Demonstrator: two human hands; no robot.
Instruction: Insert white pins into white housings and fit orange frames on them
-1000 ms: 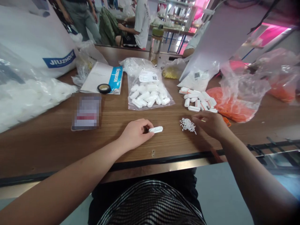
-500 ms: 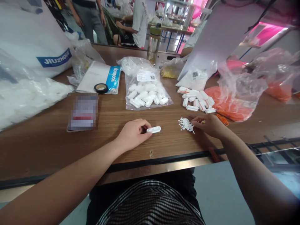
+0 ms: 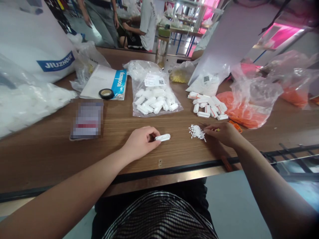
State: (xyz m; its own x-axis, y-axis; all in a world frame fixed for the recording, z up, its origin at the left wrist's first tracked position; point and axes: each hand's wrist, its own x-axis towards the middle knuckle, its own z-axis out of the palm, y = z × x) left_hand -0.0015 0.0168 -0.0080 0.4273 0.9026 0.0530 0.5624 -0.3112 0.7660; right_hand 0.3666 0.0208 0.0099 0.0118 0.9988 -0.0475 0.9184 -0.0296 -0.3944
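My left hand (image 3: 141,141) pinches one end of a small white plastic connector housing (image 3: 163,137), with small marks along its upper face. It is held low over the brown table. My right hand (image 3: 223,133) is closed at the right edge of a pile of tiny white plastic pieces (image 3: 196,132). A bit of yellow shows between its fingers, but what they hold is mostly hidden. Behind that pile lies a heap of white housings (image 3: 210,105), some with orange strips. A few orange pieces (image 3: 235,126) lie beyond my right hand.
A clear bag of white parts (image 3: 157,96) lies at centre back, near a bottle (image 3: 163,46). On the left are a phone (image 3: 86,119), a notebook (image 3: 99,78) with black tape (image 3: 106,93), and large white bags. Bags of orange parts (image 3: 249,111) stand right. People are beyond the table.
Both hands stay almost in place, the left on the housing and the right by the pile. The view shifts slightly. In the background, a standing person has moved a little to the right.
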